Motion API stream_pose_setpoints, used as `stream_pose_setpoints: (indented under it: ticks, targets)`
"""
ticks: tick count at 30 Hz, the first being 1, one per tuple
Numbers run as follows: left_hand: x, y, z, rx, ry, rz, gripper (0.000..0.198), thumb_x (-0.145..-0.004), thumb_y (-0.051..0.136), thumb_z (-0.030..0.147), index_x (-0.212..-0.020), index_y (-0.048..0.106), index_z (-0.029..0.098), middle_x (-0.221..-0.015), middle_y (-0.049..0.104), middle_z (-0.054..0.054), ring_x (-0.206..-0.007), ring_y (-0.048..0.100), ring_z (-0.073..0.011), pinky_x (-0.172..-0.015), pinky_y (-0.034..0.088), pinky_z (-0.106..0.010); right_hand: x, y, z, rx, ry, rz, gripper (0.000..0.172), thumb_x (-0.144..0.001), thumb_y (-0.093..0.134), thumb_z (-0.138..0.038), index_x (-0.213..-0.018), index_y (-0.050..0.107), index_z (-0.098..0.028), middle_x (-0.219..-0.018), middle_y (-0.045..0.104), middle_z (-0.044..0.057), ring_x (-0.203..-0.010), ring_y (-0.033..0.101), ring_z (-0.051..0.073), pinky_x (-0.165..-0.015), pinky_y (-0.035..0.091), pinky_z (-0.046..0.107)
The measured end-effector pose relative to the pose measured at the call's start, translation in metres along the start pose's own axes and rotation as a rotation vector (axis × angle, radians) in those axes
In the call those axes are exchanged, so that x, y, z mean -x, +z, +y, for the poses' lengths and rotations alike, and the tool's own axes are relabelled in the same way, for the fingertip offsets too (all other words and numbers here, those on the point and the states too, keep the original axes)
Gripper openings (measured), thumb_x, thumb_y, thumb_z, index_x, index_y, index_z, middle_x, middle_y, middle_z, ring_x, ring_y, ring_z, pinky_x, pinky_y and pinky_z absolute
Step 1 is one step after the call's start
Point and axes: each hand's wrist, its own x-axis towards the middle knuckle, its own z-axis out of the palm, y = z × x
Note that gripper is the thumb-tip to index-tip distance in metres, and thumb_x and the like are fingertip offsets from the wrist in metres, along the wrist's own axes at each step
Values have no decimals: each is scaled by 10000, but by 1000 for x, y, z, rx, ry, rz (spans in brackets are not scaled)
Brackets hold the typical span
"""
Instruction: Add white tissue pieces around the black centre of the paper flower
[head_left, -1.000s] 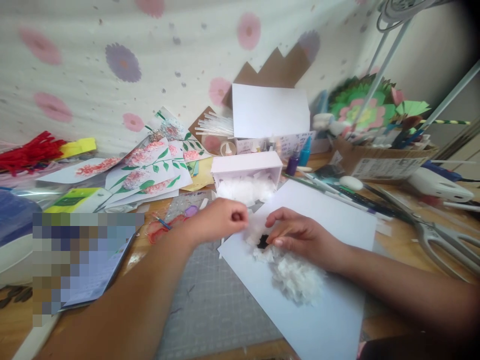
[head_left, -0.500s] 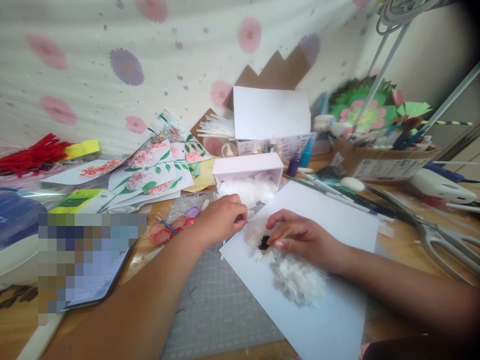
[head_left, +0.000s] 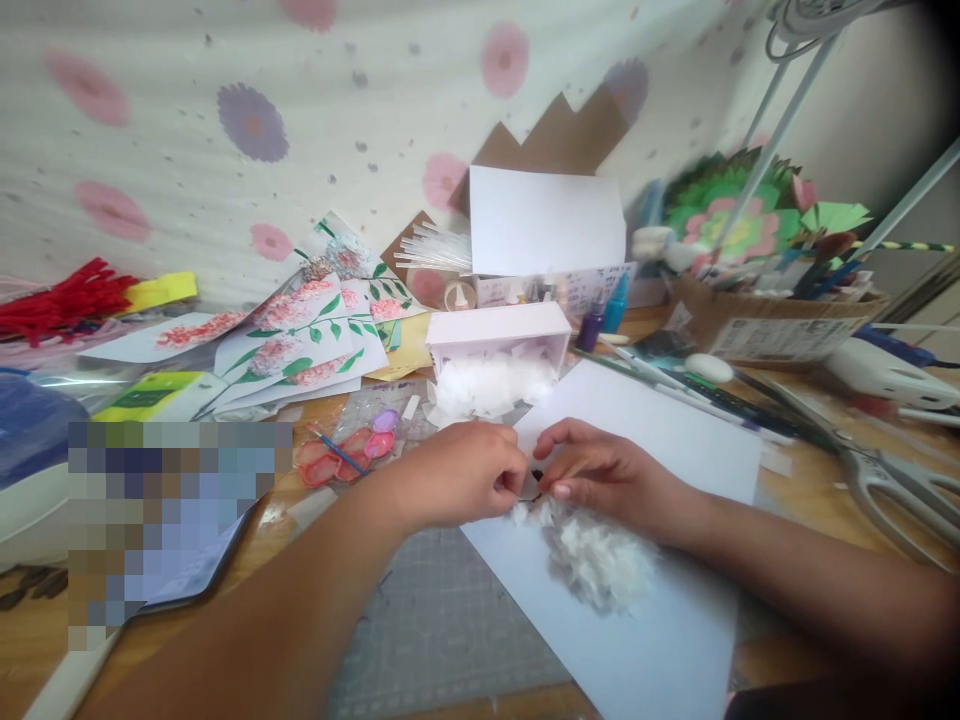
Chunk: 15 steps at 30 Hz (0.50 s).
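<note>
On a cluttered desk (head_left: 817,520), has white fluff (head_left: 604,560) on paper (head_left: 667,650), probably for cleanliness. Curls left hand (head_left: 476,470) closed near half-bent right hand (head_left: 607,475) and dark scrap (head_left: 537,477). Cannot make out anything gripped.

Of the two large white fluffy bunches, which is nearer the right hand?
The bunch on the white sheet, just below the right hand in the picture; the other, a heap at the open front of the pale box, lies farther back.
</note>
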Motion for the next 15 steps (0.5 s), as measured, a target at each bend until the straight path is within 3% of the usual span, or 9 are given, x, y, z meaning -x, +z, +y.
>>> stream_pose_setpoints:
  ticks: [7, 15]
  targets:
    - [0, -1, -3, 43, -7, -61, 150, -687, 545, 146, -711, 667, 229, -759, 588, 32, -679, 514, -105, -642, 386, -212, 2, 1, 2, -100, 4, 160, 109, -841, 597, -275, -825, 682, -210, -949, 561, 58, -992, 503, 162, -827, 451, 318]
    - [0, -2, -7, 114, -16, -101, 103, -695, 586, 183, -730, 673, 224, -761, 583, 35, -695, 524, -100, -615, 380, -195, -3, 6, 0, 169, -46, 50, 209, -879, 534, -330, -855, 670, -173, -904, 575, 77, -967, 492, 162, -850, 430, 310]
